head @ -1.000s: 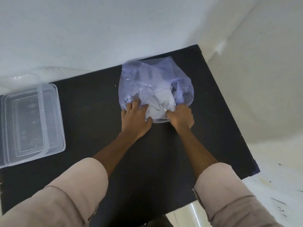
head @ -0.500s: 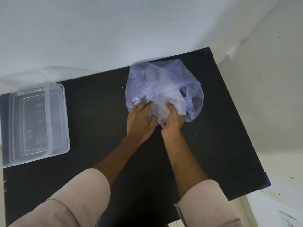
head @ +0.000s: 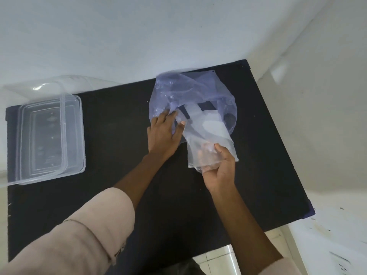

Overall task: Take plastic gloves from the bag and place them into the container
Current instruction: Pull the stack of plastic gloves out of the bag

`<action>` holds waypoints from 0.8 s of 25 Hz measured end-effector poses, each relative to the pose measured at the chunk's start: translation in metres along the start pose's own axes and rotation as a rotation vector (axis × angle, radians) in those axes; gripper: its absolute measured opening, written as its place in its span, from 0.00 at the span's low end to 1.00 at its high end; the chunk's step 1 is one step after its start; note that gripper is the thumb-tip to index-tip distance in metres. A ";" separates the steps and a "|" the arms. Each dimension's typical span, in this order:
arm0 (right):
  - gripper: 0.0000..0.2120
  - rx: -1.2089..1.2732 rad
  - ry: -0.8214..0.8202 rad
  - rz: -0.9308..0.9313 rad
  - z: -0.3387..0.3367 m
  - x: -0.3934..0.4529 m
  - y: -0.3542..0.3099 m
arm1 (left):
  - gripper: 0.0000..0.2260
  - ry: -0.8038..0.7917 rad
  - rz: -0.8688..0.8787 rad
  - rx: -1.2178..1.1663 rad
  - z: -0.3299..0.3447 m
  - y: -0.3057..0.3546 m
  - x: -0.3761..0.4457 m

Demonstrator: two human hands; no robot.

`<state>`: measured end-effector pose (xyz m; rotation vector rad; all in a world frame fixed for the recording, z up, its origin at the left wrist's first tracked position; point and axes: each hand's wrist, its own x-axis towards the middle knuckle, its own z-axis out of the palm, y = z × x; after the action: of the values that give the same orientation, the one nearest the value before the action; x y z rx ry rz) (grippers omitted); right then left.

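Observation:
A crumpled bluish translucent bag lies at the back of the black table. My left hand presses flat on the bag's near left edge, fingers spread on the plastic. My right hand grips the near end of a clear plastic glove, which stretches from the bag's opening toward me. The far end of the glove is still in the bag. A clear rectangular container sits empty at the table's left end.
A clear lid leans behind the container against the white wall. A second wall closes the right side. The table's right and near edges drop to a tiled floor.
My right hand, which was inside the bag's opening, has closed on a glove and drawn it out toward me. The left hand stays on the bag.

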<state>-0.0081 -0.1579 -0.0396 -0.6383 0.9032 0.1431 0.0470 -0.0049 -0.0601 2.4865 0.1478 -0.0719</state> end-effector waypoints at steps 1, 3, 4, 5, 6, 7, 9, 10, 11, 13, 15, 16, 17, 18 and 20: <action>0.21 -0.015 0.024 0.014 -0.014 -0.008 0.006 | 0.24 0.003 -0.002 0.010 -0.002 -0.001 -0.012; 0.22 -0.040 0.077 0.034 -0.039 -0.022 0.021 | 0.19 0.089 0.002 -0.017 -0.006 -0.004 -0.048; 0.23 -0.053 0.103 0.033 -0.050 -0.029 0.029 | 0.17 0.155 -0.010 -0.073 -0.005 -0.006 -0.073; 0.25 -0.062 0.130 0.035 -0.059 -0.035 0.038 | 0.16 0.206 -0.047 -0.163 -0.001 -0.008 -0.102; 0.26 -0.066 0.161 0.043 -0.068 -0.042 0.047 | 0.14 0.221 -0.125 -0.290 0.005 -0.009 -0.135; 0.27 -0.062 0.184 0.055 -0.075 -0.048 0.057 | 0.13 0.192 -0.253 -0.439 0.012 -0.008 -0.166; 0.26 -0.061 0.190 0.080 -0.088 -0.062 0.077 | 0.12 0.027 -0.607 -0.736 0.020 -0.005 -0.214; 0.26 -0.083 0.175 0.085 -0.095 -0.070 0.088 | 0.12 -0.062 -0.787 -0.882 0.022 -0.007 -0.228; 0.25 -0.119 0.159 0.092 -0.100 -0.078 0.100 | 0.12 -0.124 -0.912 -0.999 0.023 -0.011 -0.238; 0.25 -0.205 0.147 0.127 -0.111 -0.093 0.119 | 0.11 -0.132 -0.964 -1.040 0.021 -0.026 -0.252; 0.23 -0.289 0.149 0.166 -0.116 -0.101 0.126 | 0.10 -0.077 -0.954 -0.935 0.015 -0.041 -0.257; 0.22 -0.317 0.133 0.182 -0.117 -0.102 0.125 | 0.09 -0.065 -0.945 -0.871 0.010 -0.049 -0.257; 0.22 -0.344 0.100 0.192 -0.117 -0.102 0.124 | 0.08 -0.065 -0.929 -0.816 0.004 -0.059 -0.257; 0.21 -0.385 0.070 0.197 -0.115 -0.100 0.123 | 0.07 -0.078 -0.909 -0.765 -0.003 -0.070 -0.257; 0.18 -0.508 0.058 0.179 -0.112 -0.094 0.124 | 0.06 -0.121 -0.871 -0.660 -0.022 -0.094 -0.254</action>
<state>-0.1904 -0.1086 -0.0739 -1.0344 0.9867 0.5286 -0.2164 0.0601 -0.0772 1.6055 1.0125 -0.4534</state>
